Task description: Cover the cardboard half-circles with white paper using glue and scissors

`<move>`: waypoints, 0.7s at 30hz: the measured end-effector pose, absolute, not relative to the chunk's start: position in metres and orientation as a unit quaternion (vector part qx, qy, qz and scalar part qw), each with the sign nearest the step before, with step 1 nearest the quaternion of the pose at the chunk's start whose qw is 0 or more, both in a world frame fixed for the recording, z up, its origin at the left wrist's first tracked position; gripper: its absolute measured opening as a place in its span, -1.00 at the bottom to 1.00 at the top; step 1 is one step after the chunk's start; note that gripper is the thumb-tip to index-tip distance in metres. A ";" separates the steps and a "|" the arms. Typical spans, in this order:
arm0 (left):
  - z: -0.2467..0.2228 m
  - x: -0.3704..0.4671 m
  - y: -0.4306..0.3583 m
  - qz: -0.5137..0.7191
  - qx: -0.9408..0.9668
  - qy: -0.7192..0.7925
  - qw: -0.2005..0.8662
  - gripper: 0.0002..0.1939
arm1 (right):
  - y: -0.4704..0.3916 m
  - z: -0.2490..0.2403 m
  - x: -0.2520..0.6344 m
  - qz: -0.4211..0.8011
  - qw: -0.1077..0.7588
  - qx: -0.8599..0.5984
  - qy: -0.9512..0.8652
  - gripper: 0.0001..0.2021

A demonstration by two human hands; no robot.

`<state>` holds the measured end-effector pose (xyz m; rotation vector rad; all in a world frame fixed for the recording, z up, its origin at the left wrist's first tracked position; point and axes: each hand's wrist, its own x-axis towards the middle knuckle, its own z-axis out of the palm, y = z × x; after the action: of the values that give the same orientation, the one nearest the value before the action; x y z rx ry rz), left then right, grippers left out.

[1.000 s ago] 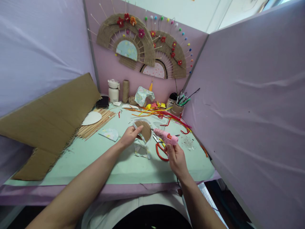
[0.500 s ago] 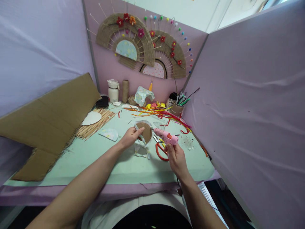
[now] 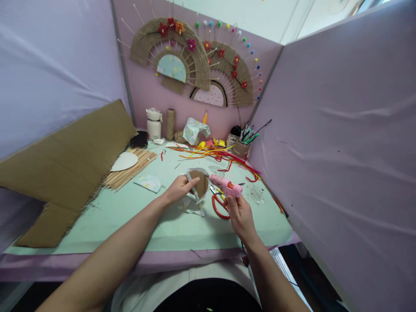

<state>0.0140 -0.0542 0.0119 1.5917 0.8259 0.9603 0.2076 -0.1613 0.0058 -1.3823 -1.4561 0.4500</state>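
My left hand [image 3: 178, 189] grips the left edge of a brown cardboard piece [image 3: 202, 184] with pale patterned fabric around its rim, the thumb lying on the cardboard. My right hand [image 3: 240, 214] is wrapped round the handle of a pink glue gun [image 3: 227, 185]. The gun's tip points left and is at the cardboard's upper right edge; whether it touches cannot be made out. Red-handled scissors [image 3: 220, 207] lie beside the right hand. Below the cardboard are fabric scraps [image 3: 194, 207] on the table.
Brown cardboard [image 3: 68, 164] leans at the left beside thin wooden sticks [image 3: 133, 169]. A fabric-covered half disc [image 3: 148, 183] lies left of my hands. Colored pipe cleaners [image 3: 221, 154], a white bottle [image 3: 154, 124] and a pen holder [image 3: 242, 148] stand or lie toward the back.
My left hand and the cardboard piece have shifted slightly right and down, and the piece looks a little turned. The glue gun has barely moved.
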 end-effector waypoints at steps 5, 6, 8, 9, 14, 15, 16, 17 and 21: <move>0.011 0.013 -0.050 0.391 0.607 0.333 0.606 -0.62 | -0.159 0.008 0.219 0.165 0.534 -0.577 -0.595 -0.55; 0.011 0.013 -0.049 0.404 0.578 0.332 0.626 -0.62 | -0.157 0.011 0.225 0.142 0.533 -0.586 -0.594 -0.56; 0.012 0.012 -0.046 0.439 0.510 0.327 0.663 -0.66 | -0.153 0.014 0.241 0.074 0.509 -0.614 -0.599 -0.59; 0.013 0.011 -0.045 0.455 0.476 0.323 0.680 -0.68 | -0.150 0.015 0.251 0.036 0.485 -0.633 -0.603 -0.61; 0.017 0.006 -0.042 0.496 0.368 0.278 0.736 -0.79 | -0.138 -0.004 0.300 -0.084 0.247 -0.763 -0.591 -0.70; 0.017 0.005 -0.041 0.498 0.359 0.270 0.742 -0.80 | -0.137 -0.011 0.307 -0.095 0.193 -0.784 -0.583 -0.72; 0.017 0.005 -0.041 0.498 0.352 0.263 0.747 -0.81 | -0.137 -0.017 0.313 -0.095 0.147 -0.798 -0.577 -0.72; 0.017 0.004 -0.041 0.498 0.347 0.257 0.752 -0.81 | -0.137 -0.022 0.317 -0.087 0.113 -0.810 -0.569 -0.71; 0.017 0.003 -0.041 0.504 0.327 0.242 0.762 -0.80 | -0.142 -0.019 0.322 -0.052 0.072 -0.832 -0.548 -0.64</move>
<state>0.0033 -0.0405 0.0170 0.7117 0.5265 1.0966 0.3223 -0.1417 -0.0186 -2.5006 -1.6463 -0.1577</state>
